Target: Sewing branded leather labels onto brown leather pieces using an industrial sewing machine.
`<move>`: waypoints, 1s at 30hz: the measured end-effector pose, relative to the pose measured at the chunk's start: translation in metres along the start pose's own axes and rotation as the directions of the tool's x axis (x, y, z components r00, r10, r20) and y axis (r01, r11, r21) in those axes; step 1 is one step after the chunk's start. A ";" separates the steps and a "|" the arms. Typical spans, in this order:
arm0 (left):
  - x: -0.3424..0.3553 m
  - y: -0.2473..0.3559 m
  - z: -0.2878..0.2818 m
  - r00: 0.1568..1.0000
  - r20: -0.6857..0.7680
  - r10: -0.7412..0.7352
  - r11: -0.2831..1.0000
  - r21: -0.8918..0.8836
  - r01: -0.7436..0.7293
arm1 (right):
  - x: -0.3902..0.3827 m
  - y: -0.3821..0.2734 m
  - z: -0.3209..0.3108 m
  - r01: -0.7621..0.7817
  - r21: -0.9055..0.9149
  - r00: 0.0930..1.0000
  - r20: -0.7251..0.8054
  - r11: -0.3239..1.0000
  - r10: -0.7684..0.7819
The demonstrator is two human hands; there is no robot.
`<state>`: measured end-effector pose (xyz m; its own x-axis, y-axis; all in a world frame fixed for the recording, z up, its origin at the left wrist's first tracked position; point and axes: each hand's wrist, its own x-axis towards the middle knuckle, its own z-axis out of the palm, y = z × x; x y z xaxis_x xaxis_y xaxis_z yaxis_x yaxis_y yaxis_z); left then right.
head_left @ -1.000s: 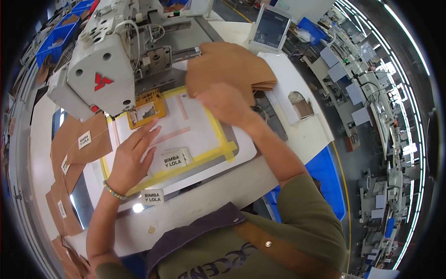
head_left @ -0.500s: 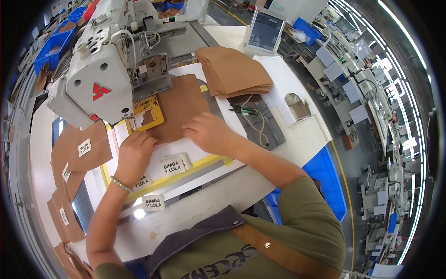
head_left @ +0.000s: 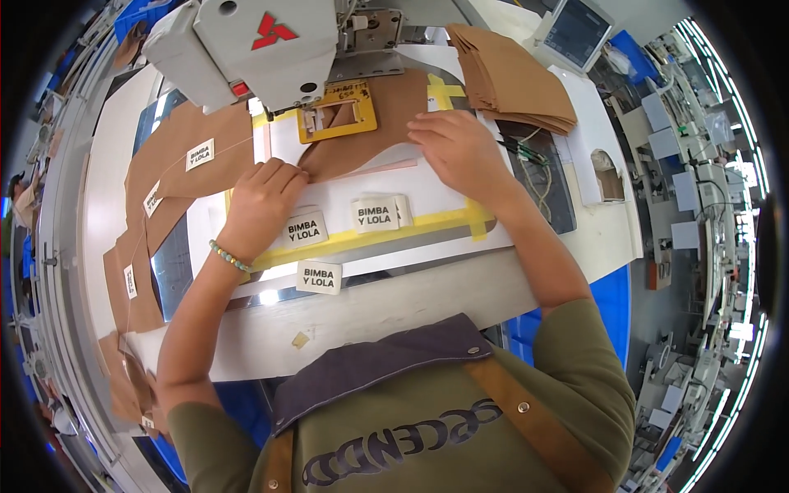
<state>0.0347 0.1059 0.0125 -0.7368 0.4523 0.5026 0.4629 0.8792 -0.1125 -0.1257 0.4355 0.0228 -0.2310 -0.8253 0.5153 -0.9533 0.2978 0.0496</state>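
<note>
A brown cut piece [head_left: 380,98] lies on the white board [head_left: 417,187], which has yellow tape and pink strips, partly beneath the yellow frame [head_left: 364,119] of the sewing machine [head_left: 235,51]. My left hand [head_left: 256,209] has its fingers curled on the piece’s lower left corner. My right hand [head_left: 460,152] grips the piece’s right edge, fingertips bent together. Small white printed labels [head_left: 375,215] lie between and below my hands, one at the table’s front [head_left: 318,276].
Brown pieces [head_left: 504,70] are stacked at the back right, beside cutters [head_left: 518,150] and a screen [head_left: 575,33]. More brown pieces with labels [head_left: 177,153] trail down the left. A blue bin [head_left: 608,316] stands below the table’s right. Workstations line the aisle at right.
A brown piece has come off the stack onto the board under the yellow frame. My right hand moved down from the stack; my left closed on the piece. The view has also shifted.
</note>
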 end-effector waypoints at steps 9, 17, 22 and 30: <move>0.029 0.011 0.021 0.999 -0.041 0.004 0.980 -0.200 -0.012 | 0.010 -0.027 -0.040 -0.323 0.304 0.907 -0.172 0.897 0.385; 0.019 -0.002 0.010 0.986 0.131 0.102 0.990 0.084 -0.114 | -0.012 -0.012 -0.018 -0.295 0.325 0.955 0.072 0.898 0.288; 0.004 -0.003 -0.005 0.976 0.209 0.059 0.972 0.212 -0.104 | 0.005 -0.010 0.001 -0.228 0.315 0.973 0.095 0.921 0.208; 0.021 0.011 0.007 0.999 0.050 0.022 0.998 -0.060 -0.018 | 0.014 -0.005 -0.030 -0.261 0.230 0.958 -0.060 0.938 0.281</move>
<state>0.0212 0.1255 0.0159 -0.7502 0.4780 0.4568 0.5054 0.8600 -0.0698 -0.1187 0.4372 0.0554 -0.4776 -0.6781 0.5587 -0.8783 0.3840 -0.2847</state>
